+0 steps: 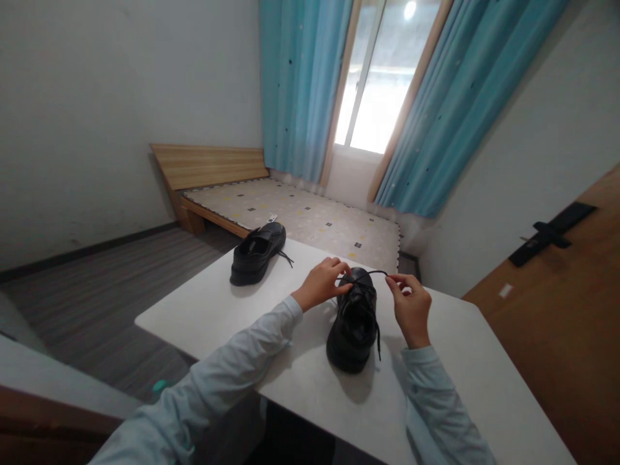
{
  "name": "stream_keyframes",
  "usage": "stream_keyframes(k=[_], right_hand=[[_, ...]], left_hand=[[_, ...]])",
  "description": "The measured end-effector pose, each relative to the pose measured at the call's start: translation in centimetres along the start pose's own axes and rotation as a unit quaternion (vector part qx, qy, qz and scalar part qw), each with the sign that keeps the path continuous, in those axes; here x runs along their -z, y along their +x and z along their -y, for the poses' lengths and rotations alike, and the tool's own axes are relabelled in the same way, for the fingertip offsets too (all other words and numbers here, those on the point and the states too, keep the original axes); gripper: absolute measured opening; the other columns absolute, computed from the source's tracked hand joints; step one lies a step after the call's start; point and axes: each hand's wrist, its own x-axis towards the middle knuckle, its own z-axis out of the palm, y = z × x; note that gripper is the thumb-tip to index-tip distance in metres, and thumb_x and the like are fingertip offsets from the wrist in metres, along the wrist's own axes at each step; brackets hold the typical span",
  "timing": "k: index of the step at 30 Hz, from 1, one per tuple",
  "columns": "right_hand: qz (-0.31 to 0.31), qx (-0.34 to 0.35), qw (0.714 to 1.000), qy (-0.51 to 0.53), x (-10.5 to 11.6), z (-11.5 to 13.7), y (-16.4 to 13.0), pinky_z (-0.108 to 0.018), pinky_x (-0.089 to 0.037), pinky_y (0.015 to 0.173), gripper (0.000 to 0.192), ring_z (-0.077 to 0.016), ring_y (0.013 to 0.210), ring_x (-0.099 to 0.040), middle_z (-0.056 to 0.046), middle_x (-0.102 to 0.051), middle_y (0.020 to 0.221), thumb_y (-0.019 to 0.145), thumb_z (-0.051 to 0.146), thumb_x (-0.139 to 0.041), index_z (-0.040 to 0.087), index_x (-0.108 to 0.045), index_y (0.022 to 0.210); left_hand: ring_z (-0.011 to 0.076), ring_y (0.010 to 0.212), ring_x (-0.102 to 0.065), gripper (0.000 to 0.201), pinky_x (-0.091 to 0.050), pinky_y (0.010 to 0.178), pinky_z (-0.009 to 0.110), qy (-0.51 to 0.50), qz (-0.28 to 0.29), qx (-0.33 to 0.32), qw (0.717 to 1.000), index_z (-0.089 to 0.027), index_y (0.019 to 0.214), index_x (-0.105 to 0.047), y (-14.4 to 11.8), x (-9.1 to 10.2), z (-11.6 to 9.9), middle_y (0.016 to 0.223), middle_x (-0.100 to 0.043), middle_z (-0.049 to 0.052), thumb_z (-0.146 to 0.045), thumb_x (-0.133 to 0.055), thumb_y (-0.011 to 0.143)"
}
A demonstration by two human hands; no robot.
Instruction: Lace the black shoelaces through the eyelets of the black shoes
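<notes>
A black lace-up shoe (pixel 352 329) stands on the white table (pixel 300 381), its heel toward me and its toe pointing away. My right hand (pixel 411 302) is to the right of the toe, thumb and forefinger pinched on a black shoelace (pixel 379 272) that stretches across to the shoe. At the left side of the toe, my left hand (pixel 323 283) has its fingers closed at the laces; a short piece of lace shows by its fingertips. One lace end hangs down the shoe's right side. The matching black shoe (pixel 259 252) sits farther left, near the table's far edge.
Beyond the table is a bed with a patterned mattress (pixel 310 213) and a wooden headboard (pixel 213 165). Blue curtains (pixel 305 84) flank a bright window (pixel 378 97). A wooden door (pixel 557 323) with a black handle is at right. A small green object (pixel 159 385) lies at lower left.
</notes>
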Motion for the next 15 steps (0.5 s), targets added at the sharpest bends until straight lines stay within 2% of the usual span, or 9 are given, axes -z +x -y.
stream_keyframes(k=[4, 6, 12, 15], right_hand=[[-0.043, -0.099, 0.991, 0.078, 0.0, -1.5, 0.6, -0.026, -0.041, 0.049, 0.029, -0.0166, 0.064, -0.055, -0.006, -0.063, 0.075, 0.074, 0.045, -0.062, 0.017, -0.063, 0.081], [-0.045, -0.139, 0.979, 0.142, 0.0, -2.2, 0.7, -0.024, -0.041, 0.045, 0.032, -0.0152, 0.061, -0.054, -0.004, -0.061, 0.073, 0.070, 0.046, -0.065, 0.017, -0.062, 0.083], [-0.002, -0.235, 0.937, 0.258, -0.1, -2.5, 0.8, -0.021, -0.044, 0.042, 0.036, -0.0130, 0.060, -0.056, -0.004, -0.061, 0.075, 0.058, 0.043, -0.074, 0.017, -0.062, 0.080], [0.024, -0.263, 0.920, 0.289, -0.1, -2.1, 0.7, -0.019, -0.044, 0.041, 0.034, -0.0120, 0.060, -0.057, -0.004, -0.063, 0.077, 0.057, 0.038, -0.076, 0.017, -0.063, 0.079]], left_hand=[[0.0198, 0.091, -0.053, 0.017, -0.046, 0.081, 0.030, 0.026, 0.045, 0.019, 0.998, -0.020, 0.091, -0.061, -0.2, 0.3, -0.2, 0.092, -0.058, 0.005, -0.029, -0.062, 0.077], [0.0196, 0.089, -0.054, 0.018, -0.046, 0.079, 0.030, 0.033, 0.068, 0.017, 0.997, -0.020, 0.091, -0.062, -0.3, 0.5, -0.2, 0.093, -0.057, 0.005, -0.030, -0.062, 0.076], [0.0177, 0.084, -0.055, 0.014, -0.045, 0.074, 0.026, 0.011, 0.110, -0.009, 0.994, -0.019, 0.086, -0.066, -0.3, 0.2, 1.1, 0.089, -0.057, 0.005, -0.028, -0.065, 0.074], [0.0155, 0.079, -0.056, 0.009, -0.044, 0.072, 0.024, -0.004, 0.092, -0.014, 0.996, -0.018, 0.082, -0.066, -0.1, 0.0, 1.8, 0.085, -0.059, 0.004, -0.025, -0.063, 0.076]])
